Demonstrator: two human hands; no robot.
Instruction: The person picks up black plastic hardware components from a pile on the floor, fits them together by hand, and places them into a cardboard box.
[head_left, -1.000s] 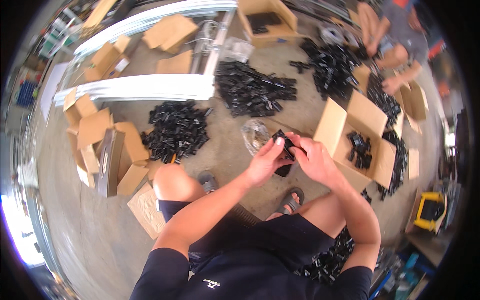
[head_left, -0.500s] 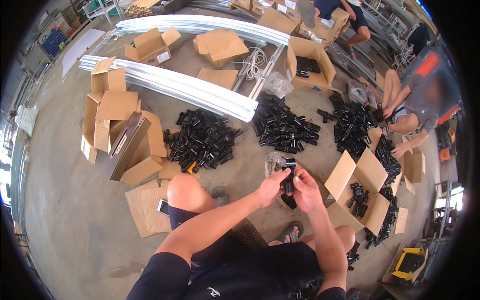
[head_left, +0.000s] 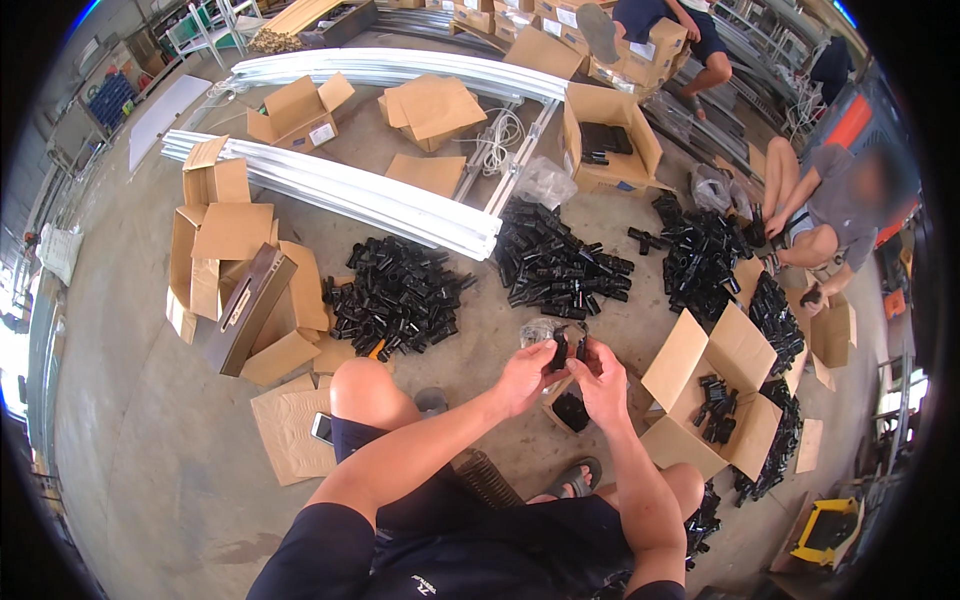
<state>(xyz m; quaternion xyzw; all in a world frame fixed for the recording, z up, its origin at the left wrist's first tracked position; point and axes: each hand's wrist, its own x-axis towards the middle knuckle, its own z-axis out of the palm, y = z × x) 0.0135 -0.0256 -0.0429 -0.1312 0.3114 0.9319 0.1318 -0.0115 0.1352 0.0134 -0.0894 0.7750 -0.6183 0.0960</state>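
In front of my knees, my left hand (head_left: 528, 378) pinches a black plastic pipe fitting piece (head_left: 559, 350). My right hand (head_left: 602, 384) closes on a second black piece (head_left: 582, 350) close beside it. Whether the two pieces are joined low down is hidden by my fingers. Just beyond them lies a crumpled clear plastic bag (head_left: 535, 331). Below my hands stands a small carton (head_left: 553, 408) with small black parts in it. Past my hands are a left heap of black fittings (head_left: 395, 298) and a middle heap of fittings (head_left: 565, 265).
To the right stands an open carton (head_left: 668, 440) with some fittings inside. Another person (head_left: 835, 210) sits beyond the right-hand heap of fittings (head_left: 700, 250). Long white metal profiles (head_left: 340, 185) lie across the floor. A phone (head_left: 322, 428) rests on cardboard at my left.
The black fitting, one upright piece before, now shows as two pieces side by side, one in each hand. My hands have come slightly lower. The other person's hand has lifted with a black part.
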